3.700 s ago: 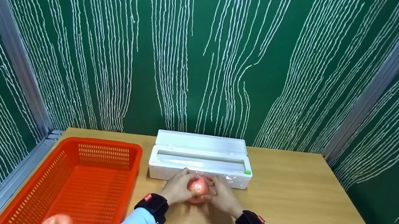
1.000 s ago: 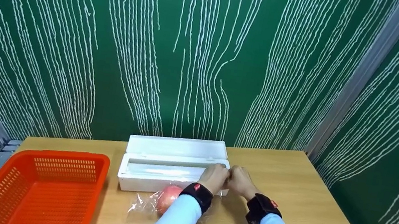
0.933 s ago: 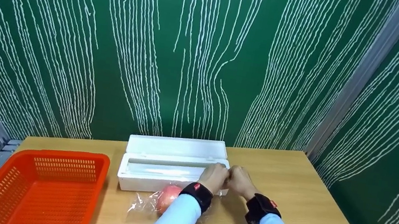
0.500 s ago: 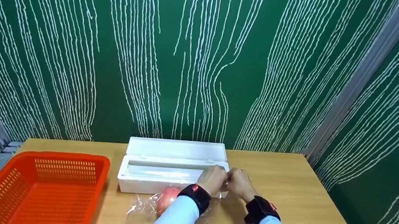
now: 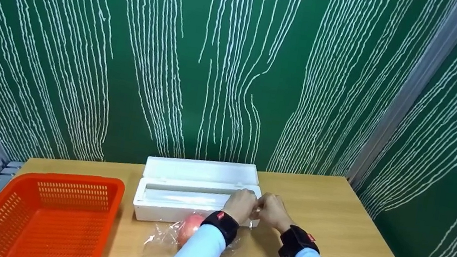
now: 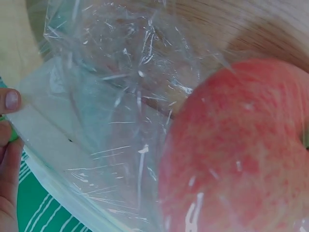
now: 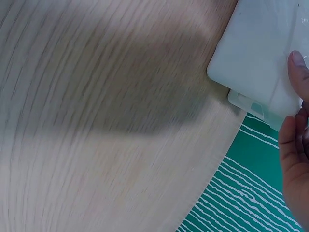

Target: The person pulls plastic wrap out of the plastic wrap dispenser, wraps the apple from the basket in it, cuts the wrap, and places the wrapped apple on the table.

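Observation:
A red apple point(image 5: 189, 230) sits on the table in front of a long white cling film box point(image 5: 159, 214). Clear cling film point(image 5: 166, 236) spreads under and around it; in the left wrist view the film point(image 6: 130, 101) is wrinkled beside the apple point(image 6: 236, 145). At the box's right end my left hand point(image 5: 239, 205) pinches a small green slide cutter point(image 6: 14, 135) between thumb and finger. Touching it from the right is my right hand point(image 5: 275, 211), fingers bent at the box's corner. Whatever lies between the right fingertips is hidden.
An orange-red basket point(image 5: 117, 202) stands at the left, its front part outside the view. The box's white lid point(image 5: 201, 171) is up at the back. A green wall point(image 5: 128, 131) with white lines rises behind the table point(image 5: 313, 195).
Earlier both hands held the apple in front of the box; they have let go and moved to its right end. In the last second they barely shift. The view has turned.

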Motion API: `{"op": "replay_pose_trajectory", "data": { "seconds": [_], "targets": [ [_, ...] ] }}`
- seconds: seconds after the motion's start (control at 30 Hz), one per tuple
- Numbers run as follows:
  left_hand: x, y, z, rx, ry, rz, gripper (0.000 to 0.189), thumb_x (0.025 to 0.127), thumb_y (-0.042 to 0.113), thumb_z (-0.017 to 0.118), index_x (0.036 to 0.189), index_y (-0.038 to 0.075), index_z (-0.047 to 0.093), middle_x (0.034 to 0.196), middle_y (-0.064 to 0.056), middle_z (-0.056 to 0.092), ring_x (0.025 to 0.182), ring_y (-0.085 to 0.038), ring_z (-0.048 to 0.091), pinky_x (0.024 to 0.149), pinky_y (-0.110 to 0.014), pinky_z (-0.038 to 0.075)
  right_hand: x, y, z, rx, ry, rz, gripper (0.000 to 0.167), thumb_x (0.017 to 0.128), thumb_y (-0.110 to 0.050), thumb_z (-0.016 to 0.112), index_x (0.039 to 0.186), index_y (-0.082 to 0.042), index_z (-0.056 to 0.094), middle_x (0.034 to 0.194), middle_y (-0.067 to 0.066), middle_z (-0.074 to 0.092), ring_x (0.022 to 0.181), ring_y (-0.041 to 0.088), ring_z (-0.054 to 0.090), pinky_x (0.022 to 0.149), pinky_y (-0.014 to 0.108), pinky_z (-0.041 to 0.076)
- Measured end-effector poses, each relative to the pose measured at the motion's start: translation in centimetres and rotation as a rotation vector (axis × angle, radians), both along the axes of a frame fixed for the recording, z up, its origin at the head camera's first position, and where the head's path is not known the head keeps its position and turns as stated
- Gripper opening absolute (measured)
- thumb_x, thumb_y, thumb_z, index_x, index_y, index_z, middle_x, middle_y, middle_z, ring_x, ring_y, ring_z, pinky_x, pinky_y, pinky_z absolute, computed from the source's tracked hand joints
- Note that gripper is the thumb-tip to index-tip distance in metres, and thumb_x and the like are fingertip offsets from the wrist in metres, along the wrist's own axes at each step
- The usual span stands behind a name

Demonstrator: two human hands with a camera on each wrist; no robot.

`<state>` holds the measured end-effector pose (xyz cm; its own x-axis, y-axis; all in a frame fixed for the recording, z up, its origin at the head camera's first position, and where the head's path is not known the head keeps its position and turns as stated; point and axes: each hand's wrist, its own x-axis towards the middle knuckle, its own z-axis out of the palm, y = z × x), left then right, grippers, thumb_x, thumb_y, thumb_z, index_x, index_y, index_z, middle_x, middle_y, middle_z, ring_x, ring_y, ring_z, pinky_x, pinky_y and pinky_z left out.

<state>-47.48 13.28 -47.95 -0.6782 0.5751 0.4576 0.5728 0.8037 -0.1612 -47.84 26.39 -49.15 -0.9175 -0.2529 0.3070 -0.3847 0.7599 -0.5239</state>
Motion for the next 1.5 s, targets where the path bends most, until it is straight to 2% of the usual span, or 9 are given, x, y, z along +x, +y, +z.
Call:
{"op": "replay_pose_trajectory", "data": {
  "seconds": [0.23, 0.4, 0.57, 0.67, 0.83, 0.93, 1.13, 1.37, 1.5],
  "targets": [
    [-0.3, -0.6, 0.0, 0.005, 0.004, -0.035, 0.010, 0.074, 0.011, 0.063, 0.071, 0.018, 0.070, 0.070, 0.002, 0.062, 0.065, -0.013, 0.059, 0.055, -0.024, 0.049, -0.1, -0.4, 0.1, -0.016, -0.030, -0.018, 0.014, 0.057, 0.001, 0.078, 0.058, -0.005, 0.066, 0.059, 0.002, 0.056, 0.054, 0.009, 0.039, 0.050, 0.020, 0.033],
    [-0.3, -0.9, 0.1, -0.007, 0.026, -0.033, 0.009, 0.076, 0.012, 0.064, 0.073, 0.018, 0.070, 0.070, 0.002, 0.062, 0.064, -0.013, 0.059, 0.055, -0.023, 0.049, -0.1, -0.6, 0.1, -0.026, -0.021, -0.023, 0.013, 0.057, 0.001, 0.078, 0.060, -0.006, 0.067, 0.062, 0.003, 0.057, 0.056, 0.009, 0.042, 0.051, 0.021, 0.037],
    [-0.3, -1.2, 0.1, -0.017, 0.033, -0.033, 0.010, 0.077, 0.011, 0.063, 0.074, 0.017, 0.070, 0.072, 0.001, 0.063, 0.065, -0.014, 0.061, 0.055, -0.023, 0.050, -0.1, -0.6, 0.3, -0.027, -0.050, -0.030, 0.012, 0.059, -0.001, 0.079, 0.065, -0.006, 0.070, 0.066, 0.006, 0.060, 0.059, 0.011, 0.045, 0.055, 0.024, 0.040],
    [-0.3, -1.5, 0.2, 0.020, 0.004, -0.053, 0.013, 0.076, 0.008, 0.062, 0.072, 0.016, 0.071, 0.073, 0.002, 0.065, 0.066, -0.015, 0.062, 0.054, -0.024, 0.050, -0.1, -0.4, 0.3, -0.013, -0.038, -0.042, 0.013, 0.058, -0.003, 0.080, 0.068, -0.007, 0.072, 0.067, 0.004, 0.061, 0.060, 0.010, 0.048, 0.056, 0.025, 0.042],
    [-0.5, -1.9, 0.3, 0.031, -0.040, -0.069, 0.016, 0.074, 0.009, 0.061, 0.067, 0.018, 0.071, 0.067, 0.003, 0.065, 0.061, -0.014, 0.060, 0.049, -0.023, 0.047, -0.2, -0.1, 0.2, 0.011, 0.004, -0.068, 0.018, 0.053, -0.006, 0.083, 0.067, -0.007, 0.072, 0.067, 0.001, 0.061, 0.062, 0.013, 0.054, 0.057, 0.027, 0.044],
    [-0.5, -2.1, 0.3, 0.019, -0.064, -0.064, 0.016, 0.074, 0.009, 0.061, 0.066, 0.018, 0.070, 0.065, 0.004, 0.065, 0.059, -0.013, 0.059, 0.048, -0.023, 0.045, -0.2, -0.1, 0.1, 0.010, -0.004, -0.067, 0.019, 0.053, -0.007, 0.084, 0.068, -0.006, 0.072, 0.067, 0.002, 0.062, 0.063, 0.014, 0.055, 0.058, 0.027, 0.045],
    [-0.4, -2.5, 0.4, 0.053, -0.130, -0.060, 0.017, 0.074, 0.006, 0.061, 0.063, 0.016, 0.069, 0.064, 0.003, 0.065, 0.058, -0.013, 0.058, 0.047, -0.024, 0.042, -0.1, -0.3, 0.1, -0.022, -0.042, -0.099, 0.021, 0.053, -0.007, 0.084, 0.069, -0.005, 0.071, 0.069, 0.001, 0.061, 0.066, 0.014, 0.054, 0.063, 0.030, 0.046],
    [-0.4, -2.9, 0.3, 0.061, -0.123, -0.048, 0.018, 0.073, 0.007, 0.060, 0.061, 0.018, 0.069, 0.065, 0.003, 0.066, 0.059, -0.014, 0.059, 0.049, -0.025, 0.045, 0.0, -0.2, -0.1, -0.030, -0.070, -0.129, 0.020, 0.053, -0.006, 0.083, 0.069, -0.005, 0.071, 0.070, 0.001, 0.059, 0.067, 0.014, 0.053, 0.065, 0.030, 0.044],
    [-0.4, -3.2, 0.3, 0.074, -0.141, -0.043, 0.018, 0.073, 0.007, 0.060, 0.062, 0.017, 0.070, 0.066, 0.002, 0.066, 0.061, -0.014, 0.059, 0.050, -0.025, 0.046, 0.0, -0.4, -0.1, -0.032, -0.091, -0.142, 0.020, 0.053, -0.006, 0.083, 0.069, -0.005, 0.072, 0.072, 0.001, 0.059, 0.069, 0.015, 0.053, 0.067, 0.031, 0.045]
  ]
}}
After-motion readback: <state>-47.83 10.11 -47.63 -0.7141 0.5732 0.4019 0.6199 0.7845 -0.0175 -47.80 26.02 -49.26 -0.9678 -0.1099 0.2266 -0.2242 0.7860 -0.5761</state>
